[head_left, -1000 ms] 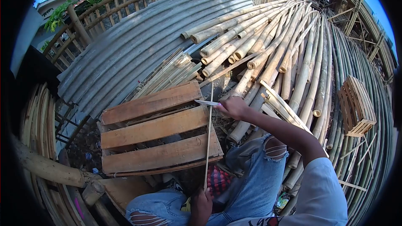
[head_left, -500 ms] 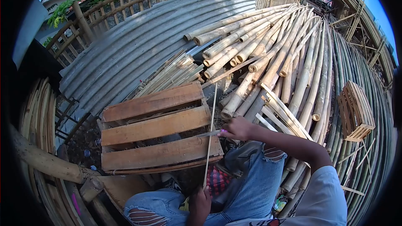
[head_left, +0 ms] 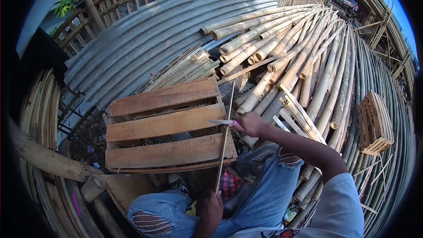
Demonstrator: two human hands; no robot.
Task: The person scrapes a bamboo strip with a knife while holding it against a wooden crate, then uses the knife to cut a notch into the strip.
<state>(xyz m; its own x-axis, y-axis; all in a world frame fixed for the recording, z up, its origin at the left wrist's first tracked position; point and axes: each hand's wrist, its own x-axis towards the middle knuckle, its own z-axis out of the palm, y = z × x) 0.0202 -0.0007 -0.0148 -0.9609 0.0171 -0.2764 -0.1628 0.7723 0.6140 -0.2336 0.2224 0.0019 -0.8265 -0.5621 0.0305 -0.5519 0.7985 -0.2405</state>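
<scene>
My right hand [head_left: 250, 124] is closed round the pink handle of a knife [head_left: 219, 121]. The blade points left and crosses a thin bamboo strip [head_left: 223, 155], overlapping the crate's middle slat in this view. Low between my knees, my left hand [head_left: 211, 209] grips the strip's near end, and the strip slants up and away past the crate's right edge. A slatted wooden crate [head_left: 163, 128] lies in front of me, left of the strip. Below the strip, a red and black checked cloth [head_left: 231, 186] shows between my legs.
Thick bamboo poles [head_left: 308, 61] are piled ahead and right, beside corrugated metal sheeting [head_left: 176, 31]. Split bamboo strips [head_left: 180, 68] lie behind the crate. Another wooden crate [head_left: 375, 123] rests on greenish poles at the right. A thick bamboo pole [head_left: 48, 156] juts in from the left.
My right hand and the knife have moved a little up the strip, away from my body. My left hand keeps its grip on the lower end. The whole view has shifted slightly.
</scene>
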